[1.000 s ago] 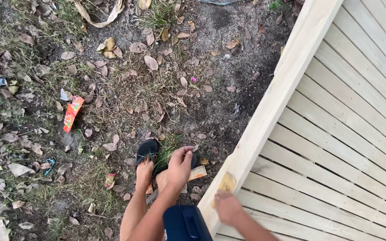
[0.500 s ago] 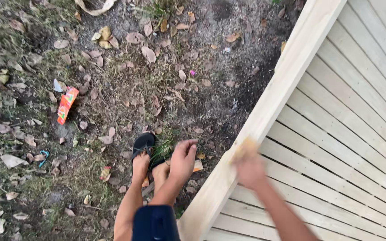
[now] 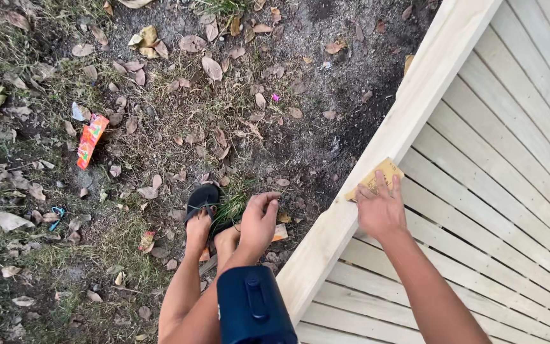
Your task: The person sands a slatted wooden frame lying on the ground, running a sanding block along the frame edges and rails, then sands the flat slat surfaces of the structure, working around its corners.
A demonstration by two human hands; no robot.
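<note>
My right hand (image 3: 380, 210) presses a small tan sheet of sandpaper (image 3: 377, 177) flat onto the pale wooden rail (image 3: 415, 102) that frames a slatted wooden panel (image 3: 498, 191). My fingers lie spread over the sheet. My left hand (image 3: 258, 223) hangs loose beside the rail above my feet, its fingers curled and holding nothing. A dark blue object (image 3: 253, 309) sits at the bottom of the view near my body.
Bare dirt with dry leaves and patchy grass lies left of the rail. My feet are in black sandals (image 3: 202, 202). An orange wrapper (image 3: 90, 140) lies on the ground at the left.
My right hand with the sandpaper has slid up along the rail, away from me. My left hand has stayed low near my feet.
</note>
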